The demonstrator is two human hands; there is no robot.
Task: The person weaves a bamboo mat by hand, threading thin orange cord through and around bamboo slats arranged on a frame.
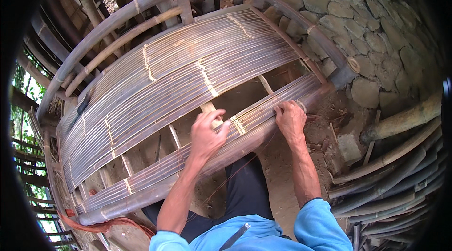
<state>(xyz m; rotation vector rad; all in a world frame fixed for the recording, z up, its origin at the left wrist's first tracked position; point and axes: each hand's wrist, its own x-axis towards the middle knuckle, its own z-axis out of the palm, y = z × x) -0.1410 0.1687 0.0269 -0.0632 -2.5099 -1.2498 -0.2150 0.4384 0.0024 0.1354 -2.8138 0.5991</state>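
A bamboo bench [174, 67] stretches before me, its seat made of thin slats. Pale lashings [202, 77] cross the slats in short rows. Between the back slats and a narrow band of front slats [254, 110] is a long gap, bridged by crosspieces [267, 85]. My left hand [207, 133] is over the band and a pale crosspiece, fingers apart and holding nothing I can see. At the front rail, my right hand [290, 118] has its fingers pinched together at the slats. Thin reddish-brown cord shows near it, but what the fingertips grip is hidden.
A bundle of orange-brown cord [103, 225] hangs by the bench's left front corner. Curved bamboo rails [141, 4] form the bench's back. At the right stand a stone wall [348, 11] and a stack of split bamboo [391, 185]. My legs [249, 185] are against the front side.
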